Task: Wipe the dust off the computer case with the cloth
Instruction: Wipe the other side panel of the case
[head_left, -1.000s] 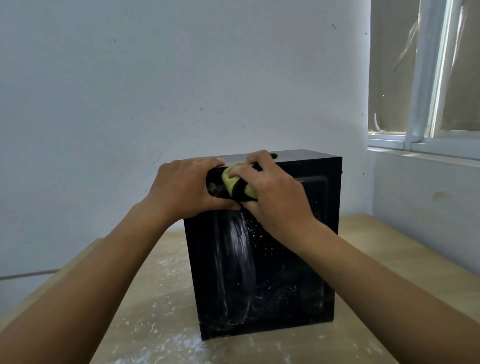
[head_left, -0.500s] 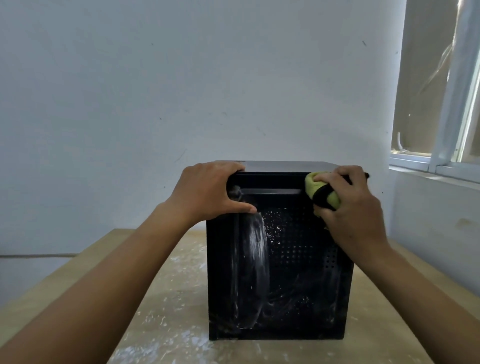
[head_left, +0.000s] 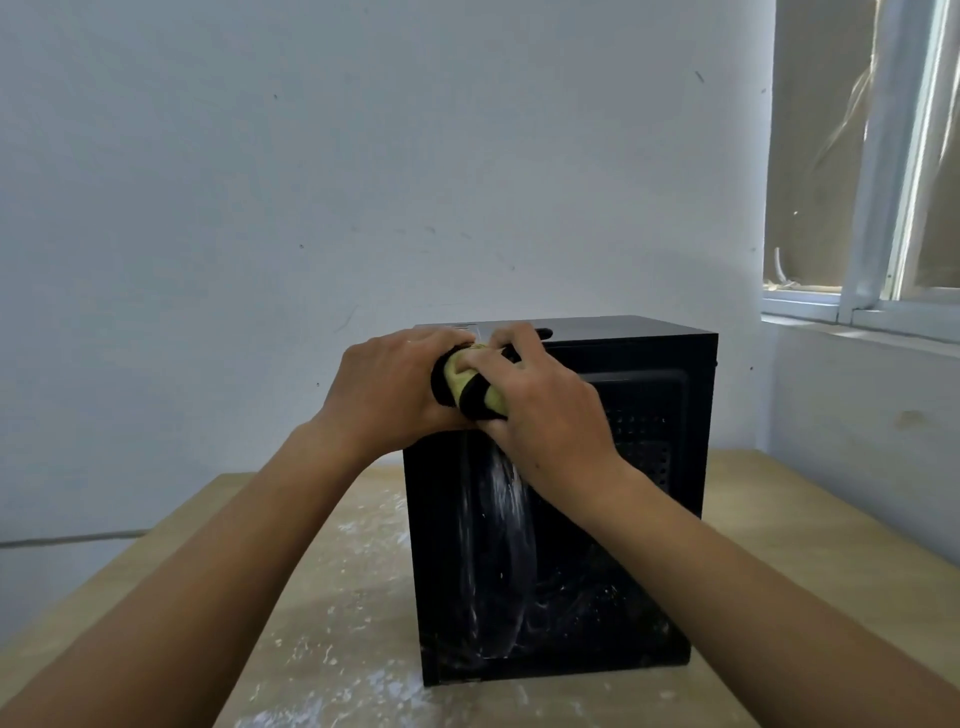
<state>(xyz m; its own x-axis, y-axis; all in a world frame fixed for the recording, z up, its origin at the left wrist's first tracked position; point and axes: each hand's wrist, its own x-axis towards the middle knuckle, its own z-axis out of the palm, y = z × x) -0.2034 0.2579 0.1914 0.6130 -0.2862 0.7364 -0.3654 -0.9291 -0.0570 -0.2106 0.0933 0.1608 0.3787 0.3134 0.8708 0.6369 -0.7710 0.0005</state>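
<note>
While the black computer case (head_left: 623, 571) stands upright on the wooden table (head_left: 291, 597), both hands are up at its top left corner. The left hand (head_left: 384, 389) is curled over that corner. Its fingers bend over the top edge, so it holds the case. The right hand (head_left: 550, 415) is right beside it and touches it. Its fingers are curled round a yellow and black cloth (head_left: 467, 387) and hold it tight. The cloth is pressed on the top edge of the case's near side, squeezed between the two hands.

Below the hands, a tall white smear (head_left: 498, 545) runs down the near side of the case. Little holes (head_left: 644, 436) show on the right part of that side. White dust (head_left: 363, 691) lies in patches on the table, in front of the case and to its left. A white wall (head_left: 363, 156) is behind, and a window (head_left: 872, 208) is up on the right.
</note>
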